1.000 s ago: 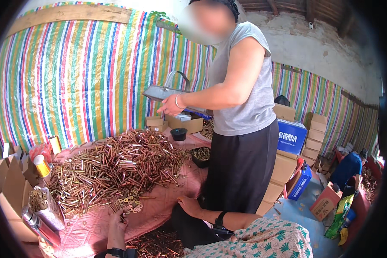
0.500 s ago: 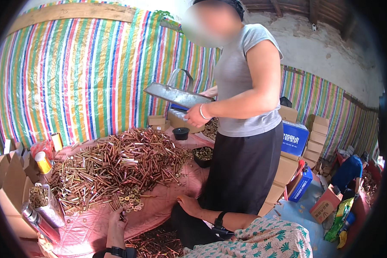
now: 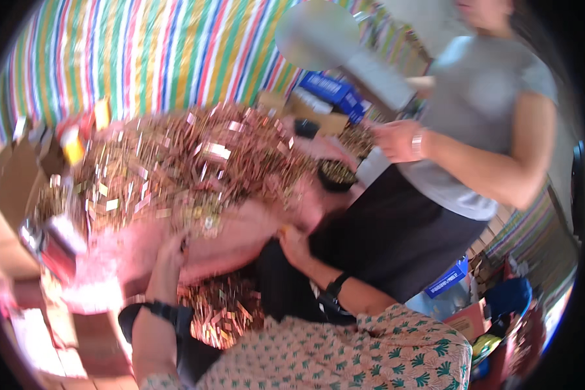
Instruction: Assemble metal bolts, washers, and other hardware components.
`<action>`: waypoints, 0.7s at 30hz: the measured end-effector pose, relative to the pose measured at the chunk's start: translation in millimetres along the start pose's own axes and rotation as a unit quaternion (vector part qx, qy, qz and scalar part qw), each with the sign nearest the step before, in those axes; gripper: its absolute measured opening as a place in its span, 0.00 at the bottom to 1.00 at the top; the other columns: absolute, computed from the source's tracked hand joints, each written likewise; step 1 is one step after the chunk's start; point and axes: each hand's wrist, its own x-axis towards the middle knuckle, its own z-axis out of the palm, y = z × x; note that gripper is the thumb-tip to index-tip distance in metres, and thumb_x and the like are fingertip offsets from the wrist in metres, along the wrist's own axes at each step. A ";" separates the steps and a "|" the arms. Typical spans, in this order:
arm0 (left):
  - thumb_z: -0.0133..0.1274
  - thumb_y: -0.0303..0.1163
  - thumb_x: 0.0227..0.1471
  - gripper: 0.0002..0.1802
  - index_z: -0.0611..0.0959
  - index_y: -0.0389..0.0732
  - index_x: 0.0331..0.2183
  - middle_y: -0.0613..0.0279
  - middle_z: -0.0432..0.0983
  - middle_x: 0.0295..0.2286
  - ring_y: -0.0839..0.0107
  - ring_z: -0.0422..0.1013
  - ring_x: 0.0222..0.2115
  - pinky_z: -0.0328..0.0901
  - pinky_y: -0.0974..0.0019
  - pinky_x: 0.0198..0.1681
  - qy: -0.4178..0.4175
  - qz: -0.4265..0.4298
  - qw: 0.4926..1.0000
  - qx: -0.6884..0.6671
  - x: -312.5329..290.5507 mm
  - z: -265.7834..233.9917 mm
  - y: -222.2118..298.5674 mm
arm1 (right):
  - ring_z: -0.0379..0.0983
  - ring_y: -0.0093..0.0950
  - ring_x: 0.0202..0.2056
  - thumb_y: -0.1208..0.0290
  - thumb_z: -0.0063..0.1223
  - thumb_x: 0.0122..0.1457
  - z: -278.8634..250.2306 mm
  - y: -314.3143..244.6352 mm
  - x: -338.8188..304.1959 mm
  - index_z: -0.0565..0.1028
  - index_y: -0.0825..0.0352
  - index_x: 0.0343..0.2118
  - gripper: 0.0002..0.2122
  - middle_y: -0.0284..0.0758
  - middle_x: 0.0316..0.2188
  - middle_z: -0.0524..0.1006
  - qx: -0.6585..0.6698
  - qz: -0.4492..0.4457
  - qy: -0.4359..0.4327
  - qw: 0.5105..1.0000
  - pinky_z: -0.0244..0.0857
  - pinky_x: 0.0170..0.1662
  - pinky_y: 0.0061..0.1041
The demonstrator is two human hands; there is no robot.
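Observation:
A wide heap of copper-coloured metal bolts or sleeves covers the pink quilted cloth, smeared by motion. My left hand hovers at the heap's near edge, beside small ring-shaped washers. Its fingers look drawn together around a small dark piece too blurred to name. To the right, my right hand is closed near the cloth's edge, next to the dark fabric over my knee. Something small and yellow shows at its fingertips; whether it is held or worn cannot be told. More copper-coloured pieces lie below, between my forearms.
A person in a grey shirt stands close on my right, holding a grey metal pan. A black tub of small parts and a black bowl sit behind the heap. Cardboard boxes and a red-and-silver flask line the left.
The whole view has tilted and swung, blurring the picture. The standing person now appears farther right, with the pan angled differently. Both my hands stay near the heap's front edge.

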 end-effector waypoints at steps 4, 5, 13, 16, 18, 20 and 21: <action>0.60 0.35 0.45 0.08 0.76 0.48 0.23 0.72 0.66 0.15 0.76 0.61 0.13 0.56 0.75 0.12 0.048 0.012 0.999 0.022 -28.5 23.7 14.5 | 0.73 0.45 0.30 0.72 0.51 0.54 -1.5 4.3 8.4 0.74 0.66 0.31 0.04 0.44 0.27 0.75 -0.016 -0.042 0.020 0.999 0.67 0.34 0.39; 0.57 0.28 0.48 0.04 0.78 0.43 0.29 0.69 0.71 0.18 0.80 0.65 0.16 0.59 0.77 0.15 0.010 0.032 0.999 -0.014 -35.9 27.8 16.5 | 0.73 0.45 0.30 0.72 0.51 0.54 -1.7 10.9 9.3 0.74 0.66 0.31 0.05 0.44 0.27 0.75 -0.048 -0.054 0.015 0.997 0.67 0.34 0.38; 0.51 0.36 0.54 0.10 0.77 0.38 0.31 0.72 0.64 0.14 0.81 0.58 0.12 0.48 0.78 0.10 0.014 0.056 0.997 -0.051 -56.7 9.6 22.9 | 0.68 0.30 0.24 0.69 0.50 0.57 -19.8 -71.0 56.5 0.72 0.70 0.33 0.08 0.38 0.22 0.70 0.182 -0.043 -0.191 0.964 0.61 0.28 0.30; 0.51 0.35 0.55 0.11 0.77 0.36 0.31 0.73 0.64 0.14 0.82 0.59 0.13 0.50 0.80 0.11 -0.023 0.023 0.999 -0.042 -53.9 -7.6 22.7 | 0.57 0.15 0.21 0.70 0.43 0.62 -30.3 -158.2 71.5 0.70 0.70 0.39 0.08 0.23 0.21 0.64 0.624 0.123 -0.321 0.702 0.52 0.25 0.16; 0.51 0.34 0.54 0.10 0.77 0.36 0.32 0.72 0.66 0.16 0.82 0.60 0.14 0.51 0.80 0.13 -0.014 0.023 0.998 -0.057 -61.3 0.8 23.3 | 0.55 0.16 0.19 0.71 0.45 0.61 -25.1 -191.3 79.4 0.70 0.71 0.39 0.08 0.24 0.20 0.63 0.663 0.093 -0.345 0.657 0.52 0.24 0.17; 0.51 0.33 0.54 0.09 0.77 0.36 0.32 0.70 0.68 0.17 0.82 0.61 0.15 0.53 0.80 0.14 -0.004 0.025 0.997 -0.073 -64.8 1.8 24.6 | 0.57 0.16 0.19 0.72 0.50 0.58 -2.3 -207.3 89.1 0.71 0.71 0.36 0.08 0.24 0.20 0.65 0.660 0.051 -0.344 0.666 0.53 0.23 0.17; 0.51 0.32 0.54 0.09 0.77 0.36 0.33 0.68 0.71 0.19 0.82 0.62 0.15 0.55 0.79 0.15 -0.007 0.048 0.997 -0.059 -64.4 3.7 24.9 | 0.57 0.16 0.19 0.72 0.50 0.58 13.7 -203.5 98.6 0.71 0.71 0.36 0.08 0.24 0.20 0.65 0.660 0.052 -0.342 0.666 0.53 0.23 0.17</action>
